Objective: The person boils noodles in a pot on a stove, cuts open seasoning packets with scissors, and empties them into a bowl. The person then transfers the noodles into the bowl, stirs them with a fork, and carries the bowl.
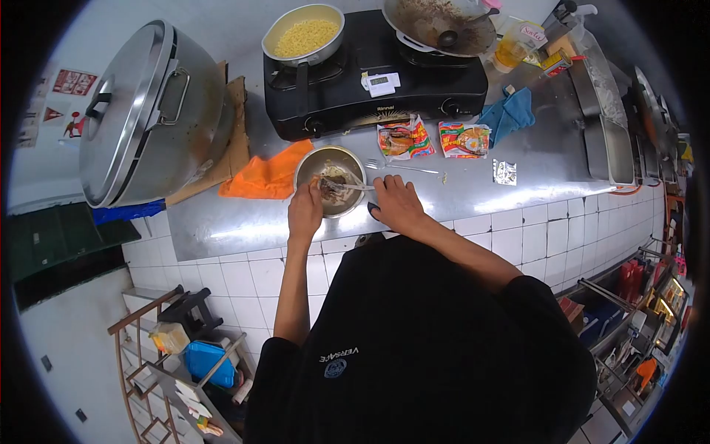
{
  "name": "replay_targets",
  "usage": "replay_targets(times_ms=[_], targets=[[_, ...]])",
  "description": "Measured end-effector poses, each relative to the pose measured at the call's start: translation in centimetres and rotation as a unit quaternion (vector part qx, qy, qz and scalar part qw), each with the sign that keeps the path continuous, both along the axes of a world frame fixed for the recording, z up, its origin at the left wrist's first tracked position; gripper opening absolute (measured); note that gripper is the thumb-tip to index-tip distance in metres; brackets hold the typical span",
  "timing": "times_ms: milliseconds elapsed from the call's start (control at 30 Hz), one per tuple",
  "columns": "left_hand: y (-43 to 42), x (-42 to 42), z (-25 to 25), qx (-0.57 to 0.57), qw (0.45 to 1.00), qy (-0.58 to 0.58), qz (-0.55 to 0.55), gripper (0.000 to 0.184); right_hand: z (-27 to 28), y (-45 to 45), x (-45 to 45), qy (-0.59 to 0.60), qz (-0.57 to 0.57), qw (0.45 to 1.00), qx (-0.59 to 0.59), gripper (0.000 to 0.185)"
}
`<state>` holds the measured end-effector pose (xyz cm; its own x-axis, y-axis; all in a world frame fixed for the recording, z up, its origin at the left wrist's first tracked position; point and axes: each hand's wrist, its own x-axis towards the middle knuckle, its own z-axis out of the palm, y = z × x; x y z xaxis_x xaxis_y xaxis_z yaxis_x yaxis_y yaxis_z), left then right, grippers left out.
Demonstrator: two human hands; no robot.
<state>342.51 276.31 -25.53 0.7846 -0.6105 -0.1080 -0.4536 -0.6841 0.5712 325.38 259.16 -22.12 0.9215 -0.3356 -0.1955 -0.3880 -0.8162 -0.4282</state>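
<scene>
A metal bowl (330,210) with pale bits and a dark seasoning in it stands near the counter's front edge. My left hand (305,212) is closed at the bowl's left rim, its fingertips pinching something too small to make out. From the right, my right hand (399,203) grips the handle end of scissors (358,186), whose blades reach over the bowl. Behind my right hand a fork (414,168) lies on the counter. Two noodle packets (404,138) (464,140) rest in front of the stove.
The black stove (375,111) carries a pan of noodles (305,37) and a wok (444,26) with a ladle. A big lidded pot (170,111) stands left. Around lie an orange cloth (270,174), a blue cloth (509,117) and a silver sachet (505,172).
</scene>
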Motion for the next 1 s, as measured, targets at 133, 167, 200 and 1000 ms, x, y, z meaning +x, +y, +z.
replay_targets(times_ms=[133, 167, 200, 1000], targets=[[-0.1, -0.6, 0.2, -0.145, 0.980, 0.124, 0.061, 0.034, -0.9, -2.4, -1.3, -0.058, -0.044, 0.975, 0.209, 0.050], [-0.4, -0.8, 0.7, -0.146, 0.967, 0.190, 0.080, 0.035, -1.1, -3.3, -1.6, -0.055, -0.062, 0.951, 0.298, 0.051], [-0.9, -0.9, 1.2, -0.147, 0.950, 0.255, 0.098, 0.035, -1.2, -4.3, -2.0, -0.034, -0.082, 0.921, 0.380, 0.048], [-20.2, -9.5, -3.2, -0.037, 0.979, -0.166, -0.112, 0.076, -3.5, -17.2, -21.9, -0.155, -0.370, 0.683, 0.611, 0.045]])
